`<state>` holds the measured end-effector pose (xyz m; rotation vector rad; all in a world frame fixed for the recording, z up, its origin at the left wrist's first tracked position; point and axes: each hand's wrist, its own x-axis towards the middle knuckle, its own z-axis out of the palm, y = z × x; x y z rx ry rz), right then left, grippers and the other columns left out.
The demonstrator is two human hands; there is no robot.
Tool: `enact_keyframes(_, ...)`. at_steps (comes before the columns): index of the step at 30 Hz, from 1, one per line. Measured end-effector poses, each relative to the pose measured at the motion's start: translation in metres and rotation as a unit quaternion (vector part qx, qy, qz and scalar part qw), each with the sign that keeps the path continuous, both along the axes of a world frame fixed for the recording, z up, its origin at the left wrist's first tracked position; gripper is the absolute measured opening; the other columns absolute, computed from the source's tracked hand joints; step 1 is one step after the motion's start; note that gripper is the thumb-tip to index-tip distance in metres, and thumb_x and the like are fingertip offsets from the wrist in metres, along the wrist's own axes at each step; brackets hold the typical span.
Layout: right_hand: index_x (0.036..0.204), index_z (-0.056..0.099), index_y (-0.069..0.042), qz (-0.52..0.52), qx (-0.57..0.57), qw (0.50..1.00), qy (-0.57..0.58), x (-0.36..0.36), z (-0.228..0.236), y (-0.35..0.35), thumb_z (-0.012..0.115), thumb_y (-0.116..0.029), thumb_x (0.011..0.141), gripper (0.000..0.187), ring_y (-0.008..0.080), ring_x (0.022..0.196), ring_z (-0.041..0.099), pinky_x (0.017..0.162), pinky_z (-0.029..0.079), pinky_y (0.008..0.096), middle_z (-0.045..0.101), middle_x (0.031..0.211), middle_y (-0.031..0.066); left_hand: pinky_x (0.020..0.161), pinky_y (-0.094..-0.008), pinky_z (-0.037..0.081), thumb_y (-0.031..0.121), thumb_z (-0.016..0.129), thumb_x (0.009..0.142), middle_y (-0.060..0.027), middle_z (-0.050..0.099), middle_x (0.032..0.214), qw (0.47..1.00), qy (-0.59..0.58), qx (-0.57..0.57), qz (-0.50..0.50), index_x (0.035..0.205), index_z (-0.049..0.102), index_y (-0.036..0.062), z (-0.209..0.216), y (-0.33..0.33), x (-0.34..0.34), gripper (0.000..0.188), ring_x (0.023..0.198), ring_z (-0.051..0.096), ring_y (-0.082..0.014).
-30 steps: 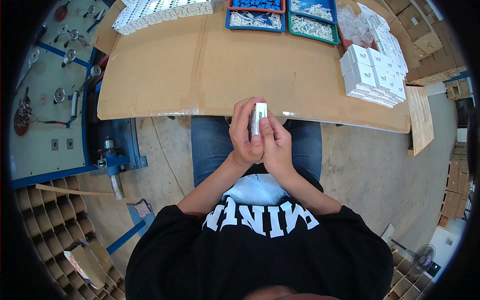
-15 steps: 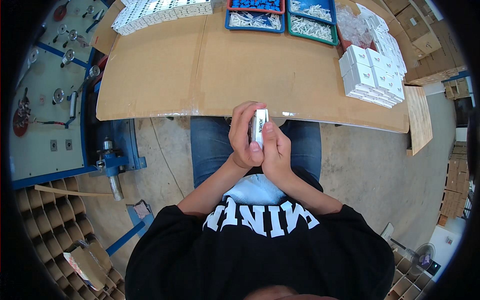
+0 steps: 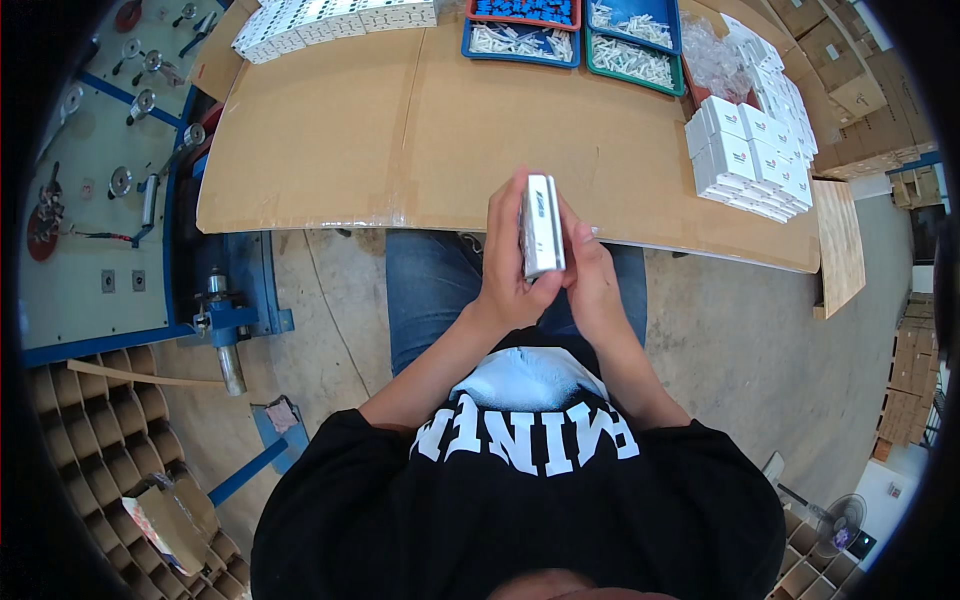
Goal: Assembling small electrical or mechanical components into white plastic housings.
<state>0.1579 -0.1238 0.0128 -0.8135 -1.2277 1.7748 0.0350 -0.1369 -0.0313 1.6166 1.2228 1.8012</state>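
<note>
A small narrow white box (image 3: 542,228) with dark print on its edge stands upright between my hands, just in front of the table's near edge. My left hand (image 3: 503,262) is closed round its left side, with the thumb at its lower end. On the other side my right hand (image 3: 590,278) presses against the box with its fingers bent. Some of the right fingertips are hidden behind the box.
A cardboard-covered table (image 3: 480,140) lies ahead. Stacked white boxes (image 3: 755,155) stand at its right, another row of white boxes (image 3: 330,25) at its far left. Trays of small white parts (image 3: 630,62) sit at the back. A blue-framed machine (image 3: 225,320) is at left.
Both hands have moved slightly right and up with the box. The box has turned, and my right hand has shifted from its face to its right side.
</note>
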Motion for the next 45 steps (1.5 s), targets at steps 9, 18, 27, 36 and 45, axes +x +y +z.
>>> enact_keyframes(9, 0.151, 0.046, -0.008, 0.007, 0.358, 0.881, -0.309, 0.032, 0.003, 0.018, 0.076, -0.033, 0.087, 0.076, 0.0400, 0.140, 0.047, 0.113, 0.040, 0.0455, 0.043, 0.154, 0.0235, 0.100, -0.0387, 0.049, 0.071, 0.023, 0.102, -0.0164, 0.057, 0.131, 0.868, -0.410, -0.261, -0.100, 0.158, 0.027, 0.0054, 0.018, 0.003, 0.005, 0.086, 0.118, 0.059, -0.0251)
enact_keyframes(18, 0.145, 0.051, -0.002, 0.023, 0.541, 0.797, -0.268, 0.038, -0.023, 0.038, 0.074, -0.053, 0.081, 0.086, 0.0421, 0.136, 0.050, 0.115, 0.037, 0.0506, 0.045, 0.152, 0.0254, 0.098, -0.0427, 0.053, 0.074, 0.027, 0.100, -0.0147, 0.054, 0.139, 0.754, -0.479, -0.400, -0.205, 0.149, 0.037, 0.0095, 0.036, -0.013, 0.022, 0.082, 0.126, 0.058, -0.0278)
enact_keyframes(27, 0.134, 0.058, 0.008, -0.037, 0.561, 0.812, -0.157, 0.021, -0.043, 0.050, 0.073, -0.059, 0.080, 0.087, 0.0416, 0.120, 0.063, 0.101, 0.050, 0.0476, 0.060, 0.136, 0.0271, 0.097, -0.0396, 0.053, 0.073, 0.033, 0.099, -0.0118, 0.057, 0.130, 0.750, -0.494, -0.412, -0.154, 0.146, 0.040, 0.0101, 0.028, -0.012, 0.024, 0.079, 0.119, 0.060, -0.0244)
enact_keyframes(36, 0.132, 0.057, 0.011, -0.040, 0.582, 0.791, -0.184, 0.025, -0.055, 0.053, 0.064, -0.061, 0.089, 0.084, 0.0434, 0.118, 0.063, 0.100, 0.051, 0.0469, 0.059, 0.134, 0.0305, 0.095, -0.0374, 0.053, 0.068, 0.031, 0.103, -0.0095, 0.058, 0.128, 0.751, -0.482, -0.414, -0.180, 0.145, 0.042, 0.0111, 0.014, -0.003, 0.021, 0.072, 0.116, 0.061, -0.0210)
enact_keyframes(45, 0.135, 0.053, 0.016, -0.037, 0.577, 0.795, -0.186, 0.025, -0.062, 0.050, 0.042, -0.065, 0.100, 0.088, 0.0461, 0.119, 0.064, 0.100, 0.051, 0.0463, 0.059, 0.131, 0.0368, 0.093, -0.0339, 0.052, 0.063, 0.032, 0.105, -0.0054, 0.061, 0.123, 0.758, -0.484, -0.413, -0.145, 0.141, 0.046, 0.0141, 0.000, -0.004, 0.025, 0.062, 0.111, 0.063, -0.0169)
